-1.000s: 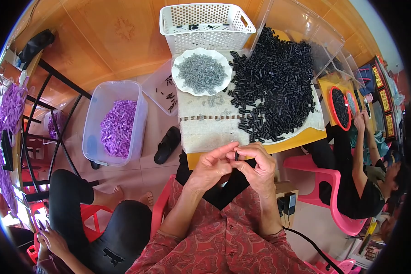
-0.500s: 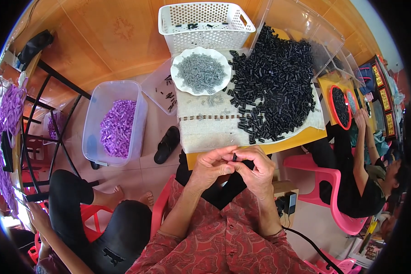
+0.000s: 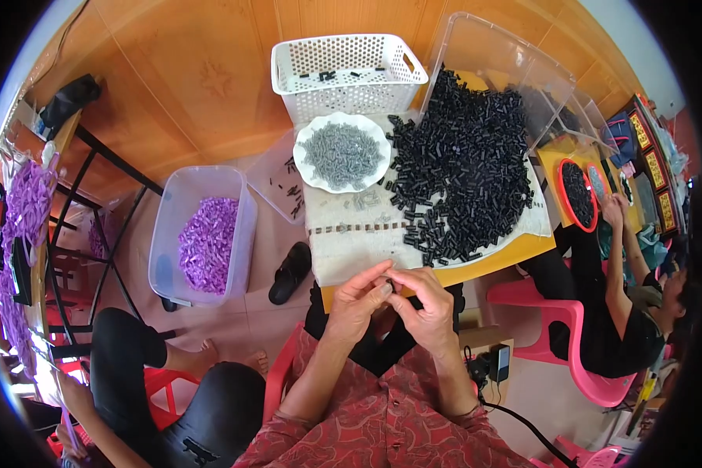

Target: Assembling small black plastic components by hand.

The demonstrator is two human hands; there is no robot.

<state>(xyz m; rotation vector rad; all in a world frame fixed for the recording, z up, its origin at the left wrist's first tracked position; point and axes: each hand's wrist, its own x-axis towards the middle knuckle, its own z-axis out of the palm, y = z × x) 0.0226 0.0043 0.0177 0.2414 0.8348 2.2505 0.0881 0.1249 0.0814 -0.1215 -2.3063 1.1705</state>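
My left hand (image 3: pixel 352 312) and right hand (image 3: pixel 430 313), almost closed, pinch a small dark piece (image 3: pixel 389 284); pale cloth (image 3: pixel 347 253) partly covers the yellow table (image 3: pixel 511 253) near an orange wall (image 3: pixel 203 93).

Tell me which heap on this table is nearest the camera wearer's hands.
The black heap, right of the white plate: its edge comes nearest; the grey heap is farther, on that plate.

Orange wood-toned wall panels (image 3: pixel 187 93) rise behind the far edge of the counter (image 3: pixel 495 265), above a pinkish tiled floor (image 3: pixel 252 313). Beyond its left edge, bright light glares past a black-framed table (image 3: pixel 121 159); a pink plastic chair (image 3: pixel 574 333) sits off the near right corner.
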